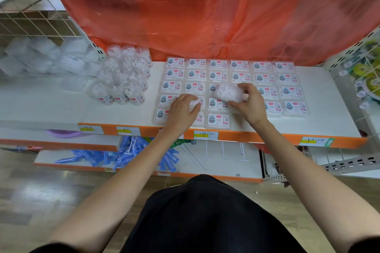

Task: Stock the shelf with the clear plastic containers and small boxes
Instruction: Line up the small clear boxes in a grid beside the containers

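A black garment fills the foreground. The left hand rests with relaxed fingers on the small boxes near the shelf's front edge. The right hand grips a clear plastic container, fingers curled round it, above the boxes mid-shelf.

The white shelf lies bare at its left front and in a narrow lane between the round jars and the flat boxes, laid in 6 columns. Another bare strip runs right of them to the wire rack. A red plastic sheet closes the back. The right hand holds a clear container above the boxes.
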`<state>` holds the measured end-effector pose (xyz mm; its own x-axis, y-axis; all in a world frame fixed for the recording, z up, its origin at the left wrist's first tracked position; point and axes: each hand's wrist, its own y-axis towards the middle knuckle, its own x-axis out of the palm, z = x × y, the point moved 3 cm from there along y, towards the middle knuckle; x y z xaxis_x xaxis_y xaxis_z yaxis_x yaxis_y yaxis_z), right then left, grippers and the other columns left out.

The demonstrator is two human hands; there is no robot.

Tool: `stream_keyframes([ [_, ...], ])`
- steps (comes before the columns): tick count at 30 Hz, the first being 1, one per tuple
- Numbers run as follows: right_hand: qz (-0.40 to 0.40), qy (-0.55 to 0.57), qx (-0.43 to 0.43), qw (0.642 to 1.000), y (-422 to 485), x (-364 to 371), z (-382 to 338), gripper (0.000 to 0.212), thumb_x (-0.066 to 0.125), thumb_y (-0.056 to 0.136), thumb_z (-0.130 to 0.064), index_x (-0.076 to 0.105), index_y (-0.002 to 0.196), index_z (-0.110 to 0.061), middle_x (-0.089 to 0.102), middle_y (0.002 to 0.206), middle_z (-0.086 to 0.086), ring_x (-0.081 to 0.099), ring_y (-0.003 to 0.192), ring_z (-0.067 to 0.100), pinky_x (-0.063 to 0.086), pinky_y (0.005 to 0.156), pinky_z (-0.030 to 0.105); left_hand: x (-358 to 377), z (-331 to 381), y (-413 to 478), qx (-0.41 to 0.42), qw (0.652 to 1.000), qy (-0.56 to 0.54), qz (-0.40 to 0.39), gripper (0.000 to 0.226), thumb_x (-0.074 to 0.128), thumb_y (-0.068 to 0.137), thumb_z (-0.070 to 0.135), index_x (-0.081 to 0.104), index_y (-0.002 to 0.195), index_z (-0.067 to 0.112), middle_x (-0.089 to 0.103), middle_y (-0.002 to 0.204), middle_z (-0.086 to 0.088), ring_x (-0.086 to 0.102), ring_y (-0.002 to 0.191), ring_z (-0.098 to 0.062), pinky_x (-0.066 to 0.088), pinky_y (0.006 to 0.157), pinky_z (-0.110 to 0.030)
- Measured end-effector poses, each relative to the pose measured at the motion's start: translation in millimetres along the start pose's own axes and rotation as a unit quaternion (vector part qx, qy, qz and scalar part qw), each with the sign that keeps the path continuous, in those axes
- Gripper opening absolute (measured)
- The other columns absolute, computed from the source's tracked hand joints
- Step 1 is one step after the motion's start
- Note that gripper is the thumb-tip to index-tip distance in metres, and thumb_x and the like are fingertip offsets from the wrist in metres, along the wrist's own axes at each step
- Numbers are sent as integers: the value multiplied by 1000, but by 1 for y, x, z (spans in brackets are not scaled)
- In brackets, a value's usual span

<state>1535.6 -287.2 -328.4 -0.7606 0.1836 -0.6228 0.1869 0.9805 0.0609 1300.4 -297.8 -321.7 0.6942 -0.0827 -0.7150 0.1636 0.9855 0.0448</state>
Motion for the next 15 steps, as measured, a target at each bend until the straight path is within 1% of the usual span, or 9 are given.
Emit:
stream_keyframes([
  [2, -24, 5, -42, 999, -5, 3, -9, 63, 86, 71, -18, 56, 126, -12, 58, 127, 2, 53, 114, 19, 48, 91, 35, -5, 5, 7, -28, 999, -33, -6, 32, 54, 98, 31, 60, 124, 13, 56, 129, -4, 51, 120, -19, 37, 103, -32],
  [4, -35, 12, -68, 997, -11, 5, -18, 62, 85, 72, -15, 55, 127, -13, 57, 129, 2, 52, 114, 16, 47, 87, 31, -7, 11, 12, -86, 991, -103, -18, 38, 54, 98, 35, 57, 129, 12, 54, 133, -3, 51, 121, -17, 39, 100, -29],
  [5, -39, 19, -76, 996, -13, 7, -22, 62, 84, 72, -14, 55, 127, -14, 56, 130, 2, 52, 113, 15, 46, 86, 27, -8, 13, 15, -123, 981, -147, -25, 41, 54, 98, 37, 56, 130, 12, 55, 131, -2, 53, 119, -16, 41, 99, -29],
  [7, -48, 29, -89, 994, -17, 10, -28, 62, 84, 73, -14, 55, 127, -14, 56, 132, 2, 52, 113, 13, 43, 85, 21, -7, 14, 19, -179, 958, -223, -36, 42, 56, 96, 40, 58, 127, 13, 60, 122, 2, 58, 112, -15, 47, 99, -36],
  [9, -60, 27, -97, 993, -21, 12, -32, 61, 84, 73, -14, 56, 127, -16, 56, 132, 0, 50, 113, 11, 41, 82, 12, -8, 15, 23, -186, 949, -252, -43, 41, 58, 95, 41, 62, 123, 12, 65, 116, 3, 62, 107, -15, 51, 97, -42],
  [11, -66, 22, -106, 992, -25, 14, -35, 60, 84, 73, -13, 57, 126, -17, 56, 131, -3, 47, 112, 7, 42, 82, 13, -6, 14, 24, -192, 942, -270, -52, 35, 61, 95, 35, 65, 120, 10, 67, 116, -3, 64, 106, -18, 53, 96, -43],
  [13, -69, 29, -107, 991, -28, 15, -36, 62, 84, 73, -13, 55, 128, -17, 54, 131, -5, 47, 113, 6, 46, 86, 20, -4, 10, 23, -209, 928, -302, -60, 32, 63, 94, 22, 62, 122, 6, 65, 121, -10, 64, 105, -20, 57, 86, -34],
  [14, -72, 38, -104, 991, -30, 15, -37, 66, 84, 73, -13, 54, 131, -18, 53, 133, -5, 47, 113, 6, 46, 87, 19, -5, 9, 22, -216, 921, -318, -63, 34, 64, 94, 17, 59, 125, 4, 64, 122, -12, 64, 102, -19, 58, 78, -27],
  [15, -75, 51, -99, 991, -32, 16, -36, 69, 85, 73, -14, 51, 133, -20, 51, 134, -4, 48, 113, 6, 44, 88, 15, -5, 8, 21, -220, 915, -331, -65, 36, 64, 93, 14, 58, 127, 2, 64, 122, -13, 64, 100, -19, 57, 71, -22],
])
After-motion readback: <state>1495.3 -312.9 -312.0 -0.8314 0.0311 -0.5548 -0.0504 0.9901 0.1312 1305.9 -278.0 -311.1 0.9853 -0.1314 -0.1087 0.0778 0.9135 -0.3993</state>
